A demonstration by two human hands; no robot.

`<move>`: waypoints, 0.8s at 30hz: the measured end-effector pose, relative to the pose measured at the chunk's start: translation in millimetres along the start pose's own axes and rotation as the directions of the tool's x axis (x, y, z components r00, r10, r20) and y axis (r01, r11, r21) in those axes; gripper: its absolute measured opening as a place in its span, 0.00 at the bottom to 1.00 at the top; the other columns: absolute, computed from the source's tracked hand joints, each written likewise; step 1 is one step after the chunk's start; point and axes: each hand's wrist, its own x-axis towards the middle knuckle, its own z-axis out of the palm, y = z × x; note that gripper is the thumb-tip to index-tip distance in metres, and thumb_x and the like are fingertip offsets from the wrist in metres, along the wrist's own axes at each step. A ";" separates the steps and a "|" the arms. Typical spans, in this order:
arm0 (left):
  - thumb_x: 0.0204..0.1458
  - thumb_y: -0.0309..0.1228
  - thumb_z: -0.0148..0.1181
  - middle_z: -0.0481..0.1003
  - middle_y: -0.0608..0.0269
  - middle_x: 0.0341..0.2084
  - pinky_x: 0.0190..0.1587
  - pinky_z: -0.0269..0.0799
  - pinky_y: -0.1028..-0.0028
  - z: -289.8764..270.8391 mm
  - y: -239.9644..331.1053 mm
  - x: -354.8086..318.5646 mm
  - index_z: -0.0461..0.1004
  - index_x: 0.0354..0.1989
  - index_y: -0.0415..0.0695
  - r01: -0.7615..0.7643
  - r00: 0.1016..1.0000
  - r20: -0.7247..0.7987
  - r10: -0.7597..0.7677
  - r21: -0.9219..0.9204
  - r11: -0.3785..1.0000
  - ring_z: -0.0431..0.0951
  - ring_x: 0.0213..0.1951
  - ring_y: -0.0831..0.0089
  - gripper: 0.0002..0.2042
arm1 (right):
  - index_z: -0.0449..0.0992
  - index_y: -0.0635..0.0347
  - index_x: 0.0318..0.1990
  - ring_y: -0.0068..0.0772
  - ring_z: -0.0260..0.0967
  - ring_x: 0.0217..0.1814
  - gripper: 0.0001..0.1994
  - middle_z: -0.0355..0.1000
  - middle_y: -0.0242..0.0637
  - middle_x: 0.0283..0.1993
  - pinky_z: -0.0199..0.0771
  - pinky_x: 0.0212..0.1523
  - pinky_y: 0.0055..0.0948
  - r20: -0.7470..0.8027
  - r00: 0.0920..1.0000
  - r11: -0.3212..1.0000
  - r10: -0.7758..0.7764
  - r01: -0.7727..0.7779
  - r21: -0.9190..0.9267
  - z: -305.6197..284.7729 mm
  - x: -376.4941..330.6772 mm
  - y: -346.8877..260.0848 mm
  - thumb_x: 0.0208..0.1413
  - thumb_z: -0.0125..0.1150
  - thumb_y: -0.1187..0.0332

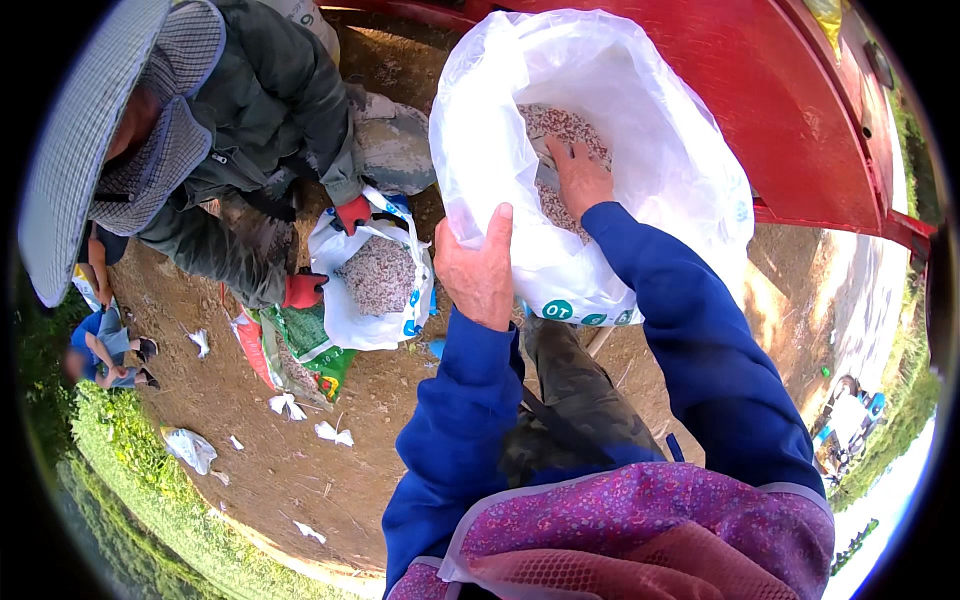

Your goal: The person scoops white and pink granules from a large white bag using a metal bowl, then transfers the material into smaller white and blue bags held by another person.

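The big white bag (690, 170) is open, just beside the red metal side (780, 110). It looks soft and thin, but the grains (560, 125) should make it heavy, so bunch up its rim to hold. The left hand (475, 268) clamps the rim, thumb up. The right hand (582, 182) reaches inside; I can't tell if its grip is closed.

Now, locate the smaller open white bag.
In the head view, the smaller white bag sits left of your left hand, a co-worker's gloves at its rim.
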 end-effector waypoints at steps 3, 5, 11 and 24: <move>0.50 0.34 0.63 0.75 0.62 0.28 0.36 0.67 0.75 3.3 0.9 -2.8 0.74 0.36 0.33 0.188 0.982 0.049 -0.182 -0.240 0.952 0.71 0.30 0.77 0.14 | 0.54 0.37 0.64 0.57 0.64 0.53 0.33 0.59 0.43 0.57 0.72 0.45 0.45 -0.139 0.941 0.946 0.309 -0.319 -0.061 75.7 45.2 37.9 0.50 0.50 0.78; 0.52 0.32 0.62 0.75 0.66 0.26 0.34 0.66 0.77 -2.5 -11.0 -5.1 0.74 0.34 0.33 0.219 0.975 0.016 -0.223 -0.281 0.935 0.70 0.30 0.81 0.12 | 0.53 0.38 0.64 0.57 0.64 0.53 0.34 0.58 0.43 0.57 0.71 0.47 0.46 -0.156 0.951 0.963 0.266 -0.270 -0.002 114.8 54.9 61.1 0.49 0.51 0.78; 0.52 0.27 0.58 0.74 0.59 0.39 0.42 0.67 0.76 19.5 -12.1 -17.5 0.72 0.44 0.35 0.439 0.890 0.099 -0.444 -0.447 0.779 0.72 0.40 0.74 0.13 | 0.59 0.44 0.64 0.46 0.65 0.52 0.36 0.65 0.44 0.53 0.67 0.51 0.39 -0.065 0.898 0.754 0.436 -0.324 0.572 174.3 69.8 90.1 0.43 0.59 0.75; 0.51 0.27 0.61 0.76 0.60 0.34 0.39 0.67 0.76 30.7 1.7 -12.7 0.73 0.41 0.32 0.325 0.943 0.042 -0.331 -0.342 0.882 0.73 0.35 0.76 0.12 | 0.66 0.52 0.49 0.31 0.68 0.39 0.18 0.64 0.33 0.41 0.76 0.36 0.43 0.711 0.697 -0.386 -0.094 -0.683 0.620 181.9 61.6 61.7 0.51 0.62 0.66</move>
